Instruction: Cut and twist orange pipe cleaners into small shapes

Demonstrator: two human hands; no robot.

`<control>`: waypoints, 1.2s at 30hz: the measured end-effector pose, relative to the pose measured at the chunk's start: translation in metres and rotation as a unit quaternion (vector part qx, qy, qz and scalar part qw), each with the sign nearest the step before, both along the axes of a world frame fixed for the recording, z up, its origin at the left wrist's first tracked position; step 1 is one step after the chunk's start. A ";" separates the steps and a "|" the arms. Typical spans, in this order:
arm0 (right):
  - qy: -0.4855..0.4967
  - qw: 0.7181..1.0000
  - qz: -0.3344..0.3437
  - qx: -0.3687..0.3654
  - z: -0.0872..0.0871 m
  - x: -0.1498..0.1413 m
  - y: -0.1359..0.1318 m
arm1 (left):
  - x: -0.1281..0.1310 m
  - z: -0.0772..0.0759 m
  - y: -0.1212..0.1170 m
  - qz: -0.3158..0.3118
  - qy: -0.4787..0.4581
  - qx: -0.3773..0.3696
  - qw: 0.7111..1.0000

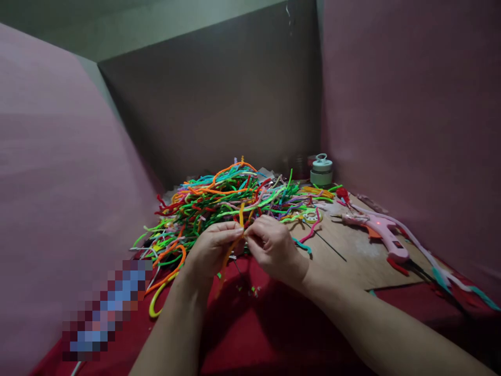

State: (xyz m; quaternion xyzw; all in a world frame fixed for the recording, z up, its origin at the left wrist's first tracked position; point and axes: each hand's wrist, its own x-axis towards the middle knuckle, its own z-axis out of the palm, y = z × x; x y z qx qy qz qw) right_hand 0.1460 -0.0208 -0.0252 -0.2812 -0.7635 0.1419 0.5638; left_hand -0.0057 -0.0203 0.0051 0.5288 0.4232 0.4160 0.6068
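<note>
My left hand point(215, 243) pinches an orange-yellow pipe cleaner point(241, 214) between thumb and fingers. One end of it stands up above the fingertips, and another stretch hangs below the hand. Close against it on the right, my right hand point(270, 243) has its fingers closed at the same spot on the pipe cleaner; the exact grip is partly hidden by the knuckles. Just behind both hands rises a big tangled heap of pipe cleaners point(219, 196) in green, orange, red, blue and other colours.
A pink glue gun point(385, 235) with a small lit red light lies on a wooden board point(344, 266) at right. A pale green lidded container point(321, 171) stands behind. Red cloth point(242, 334) covers the table. Pink panels point(410, 104) flank it, and a blurred-out blue object point(113, 308) lies left.
</note>
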 end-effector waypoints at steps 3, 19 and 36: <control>-0.061 0.991 -0.083 0.086 -0.006 -0.001 0.003 | 0.007 -0.007 0.004 -0.016 -0.032 -0.011 0.999; 0.177 0.927 0.084 -0.319 0.001 -0.002 0.010 | 0.006 -0.001 -0.003 0.150 0.355 0.376 0.843; 0.344 0.792 0.289 -0.412 0.000 -0.005 0.011 | 0.006 0.007 -0.010 0.127 0.256 0.269 0.920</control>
